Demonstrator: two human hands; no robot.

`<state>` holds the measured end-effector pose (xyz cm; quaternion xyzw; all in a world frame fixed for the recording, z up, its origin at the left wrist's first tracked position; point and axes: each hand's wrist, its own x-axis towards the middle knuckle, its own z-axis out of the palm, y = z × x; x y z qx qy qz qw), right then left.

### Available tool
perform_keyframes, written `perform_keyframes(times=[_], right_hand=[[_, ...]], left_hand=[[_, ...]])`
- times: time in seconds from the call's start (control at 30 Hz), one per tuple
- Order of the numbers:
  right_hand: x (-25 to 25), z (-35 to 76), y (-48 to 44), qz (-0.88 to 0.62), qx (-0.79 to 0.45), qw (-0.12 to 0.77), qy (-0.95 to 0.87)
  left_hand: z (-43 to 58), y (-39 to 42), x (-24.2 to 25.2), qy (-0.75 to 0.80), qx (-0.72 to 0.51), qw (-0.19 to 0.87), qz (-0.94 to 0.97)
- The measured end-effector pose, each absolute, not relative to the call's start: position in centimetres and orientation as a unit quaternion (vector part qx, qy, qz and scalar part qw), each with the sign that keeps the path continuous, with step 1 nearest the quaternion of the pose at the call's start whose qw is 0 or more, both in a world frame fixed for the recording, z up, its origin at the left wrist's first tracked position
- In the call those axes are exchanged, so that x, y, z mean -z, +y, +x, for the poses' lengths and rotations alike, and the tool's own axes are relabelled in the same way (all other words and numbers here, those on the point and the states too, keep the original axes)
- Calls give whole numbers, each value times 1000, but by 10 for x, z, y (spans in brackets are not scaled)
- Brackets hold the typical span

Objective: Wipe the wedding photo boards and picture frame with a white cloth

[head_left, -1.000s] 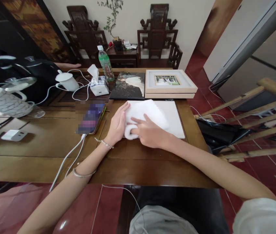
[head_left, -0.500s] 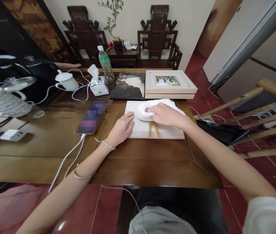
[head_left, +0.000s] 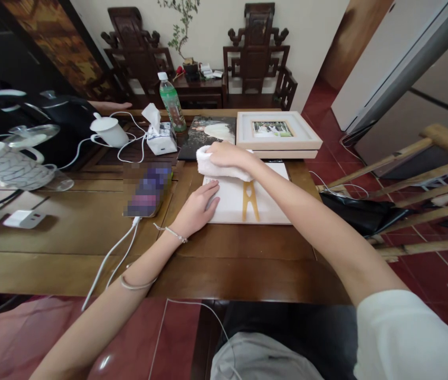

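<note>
A white board (head_left: 227, 208) with a tan A-shaped piece (head_left: 250, 200) on it lies flat on the wooden table in front of me; it looks like the back of a picture frame with its stand. My right hand (head_left: 229, 155) grips a white cloth (head_left: 218, 168) over the board's far left part. The cloth hides the top of the A-shaped piece. My left hand (head_left: 200, 208) rests at the board's left edge, fingers stretched out and touching it, holding nothing.
Behind the board are stacked light-wood picture frames (head_left: 306, 134) and a dark photo panel (head_left: 196, 145). A tissue box (head_left: 162, 140), a green bottle (head_left: 173, 108) and a lidded white cup (head_left: 108, 132) stand farther left. A charging phone (head_left: 150, 190) lies beside my left arm.
My right hand has moved left and away from me with the cloth, uncovering more of the A-shaped piece. My left hand has stayed at the board's edge.
</note>
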<state>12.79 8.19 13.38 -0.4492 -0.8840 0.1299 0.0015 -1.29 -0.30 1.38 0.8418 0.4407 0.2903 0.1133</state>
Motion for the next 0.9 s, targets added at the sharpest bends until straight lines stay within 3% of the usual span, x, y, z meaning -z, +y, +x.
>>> perform_keyframes(times=[0.13,0.4,0.6,0.9], right_hand=[[-141,161,84,-531,-153,-13,-833],[-131,255,73,-612,-204,61,-761],[-113,287,4,-542,-171,70,-820],[-118,290,-95,-497,-215,33,-840]], left_hand=[[-13,-2,-12,437,-287,109,845],[-13,-1,-10,434,-296,105,845],[-12,-3,-12,437,-288,103,846],[-11,-4,-14,439,-283,97,847]])
